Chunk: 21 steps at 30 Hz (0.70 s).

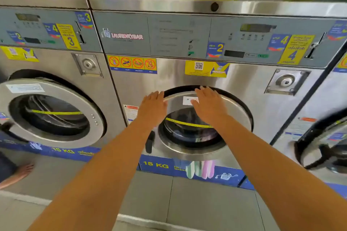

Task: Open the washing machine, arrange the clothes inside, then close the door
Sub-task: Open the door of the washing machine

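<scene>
Both arms reach forward to the middle stainless-steel front-loading washing machine [244, 84], which stands between two similar machines in a row. Its round steel door with a dark glass window [231, 110] seems to be nearly shut or just ajar: a dark gap shows along its top edge, so I cannot tell if the latch is engaged. The left hand [153, 108] lies flat, fingers together and extended, on the upper left part of the door rim; the right hand [208, 105] lies flat with the fingers a little spread on the upper part of the door, partly over a small white label [186, 100]. Neither hand pinches or grips anything; both only rest or push with the palm. A piece of striped cloth in green, white and pink [201, 169] hangs down below the bottom of the door, and it looks caught between door and machine. The door is probably heavy and stiff, and its polished metal may be slippery, so the black handle on its left side [149, 143] is the better place to hold. The cloth is soft and light; it should be taken by the hanging end and put inside the drum before the door can close well.
</scene>
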Each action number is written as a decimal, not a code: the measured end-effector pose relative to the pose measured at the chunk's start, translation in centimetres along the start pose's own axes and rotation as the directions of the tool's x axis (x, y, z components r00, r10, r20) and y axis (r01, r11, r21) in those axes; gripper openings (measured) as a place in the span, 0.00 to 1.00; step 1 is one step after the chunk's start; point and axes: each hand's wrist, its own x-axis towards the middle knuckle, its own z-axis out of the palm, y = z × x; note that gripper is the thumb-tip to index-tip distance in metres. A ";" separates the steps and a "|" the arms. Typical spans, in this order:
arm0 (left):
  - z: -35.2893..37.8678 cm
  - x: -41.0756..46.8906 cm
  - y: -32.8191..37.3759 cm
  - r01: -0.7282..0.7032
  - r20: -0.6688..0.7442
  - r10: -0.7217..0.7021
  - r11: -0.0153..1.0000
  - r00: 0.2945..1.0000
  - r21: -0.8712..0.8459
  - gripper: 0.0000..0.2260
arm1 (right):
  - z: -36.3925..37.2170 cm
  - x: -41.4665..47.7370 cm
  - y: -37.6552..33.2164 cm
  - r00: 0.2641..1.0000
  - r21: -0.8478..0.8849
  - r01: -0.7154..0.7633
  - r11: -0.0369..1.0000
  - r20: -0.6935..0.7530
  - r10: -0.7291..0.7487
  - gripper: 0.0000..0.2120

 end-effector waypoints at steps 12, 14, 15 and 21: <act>5.4 2.8 -4.0 -0.208 0.061 0.228 0.949 0.972 -0.239 0.25 | 5.4 3.0 -3.7 0.989 -0.088 -0.140 0.986 -0.051 0.136 0.27; 5.9 2.9 -4.3 -0.232 0.038 0.250 0.937 0.967 -0.263 0.25 | 5.5 3.1 -3.7 0.985 -0.105 -0.155 0.982 -0.088 0.146 0.26; 6.1 3.0 -4.3 -0.246 0.023 0.261 0.931 0.965 -0.271 0.25 | 5.6 3.2 -3.8 0.982 -0.102 -0.163 0.981 -0.110 0.152 0.25; 7.3 2.1 -4.8 -0.252 -0.046 0.250 0.921 0.967 -0.296 0.27 | 6.7 2.9 -4.9 0.953 -0.029 -0.238 0.971 -0.200 0.227 0.23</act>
